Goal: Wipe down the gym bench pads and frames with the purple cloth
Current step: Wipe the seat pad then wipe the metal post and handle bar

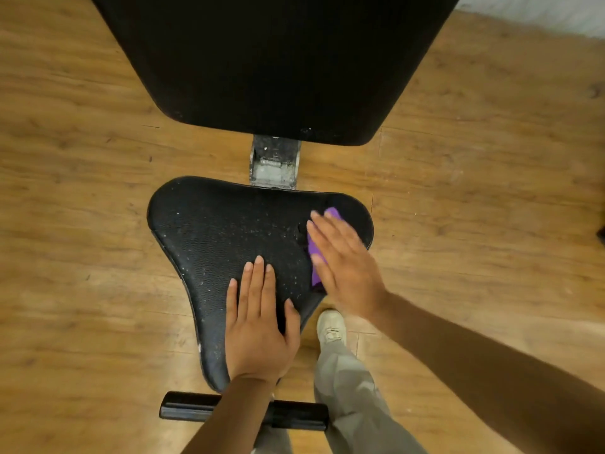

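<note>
Head view, looking down on the bench. Right hand [343, 260] lay flat on the purple cloth [315, 257], fingers straight & close together, pressing it onto the right lobe of the seat pad [216, 231]; the hand was motion-blurred. Only slivers of cloth showed, one past the fingertips and one along the hand's left edge, the rest hidden under the palm. Left hand [258, 326] rested flat on the narrow near part of the seat, fingers straight & slightly apart, thumb out to the side, holding nothing, prob. bracing.

Seat was speckled w/ pale dust over most of its middle and left side, so my read: the seat was barely begun. Back pad [271, 60] sat beyond, a few white flecks near its lower edge. Grimy metal hinge bracket [274, 165] between the two pads looked unwiped. Black foot roller [190, 406] near the person's shoe [331, 326].

Risks: cloth was near the seat's right edge, held by flat pressure only, so a fast stroke could push it off onto the wood floor [82, 191]. Bunched under the palm, it may smear rather than lift dust. The bracket's recess could easily get skipped.
</note>
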